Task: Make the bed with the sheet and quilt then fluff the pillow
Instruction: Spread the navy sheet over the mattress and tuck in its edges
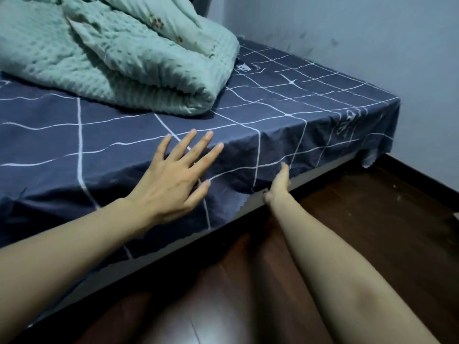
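Note:
A dark blue sheet (285, 100) with white grid lines covers the mattress and hangs over its near side. My left hand (178, 177) lies flat on the sheet at the bed's near edge, fingers spread. My right hand (279, 182) is lower, at the hanging hem of the sheet by the white bed base, thumb up; its fingers are hidden behind the cloth, so its grip is unclear. A light green quilt (111, 58) lies bunched and folded on the bed behind my hands. No pillow is in view.
A dark wooden floor (372, 232) runs beside the bed. A pale wall (372, 33) with a dark skirting board closes off the far corner at the bed's foot. The white bed base (323, 170) shows under the sheet hem.

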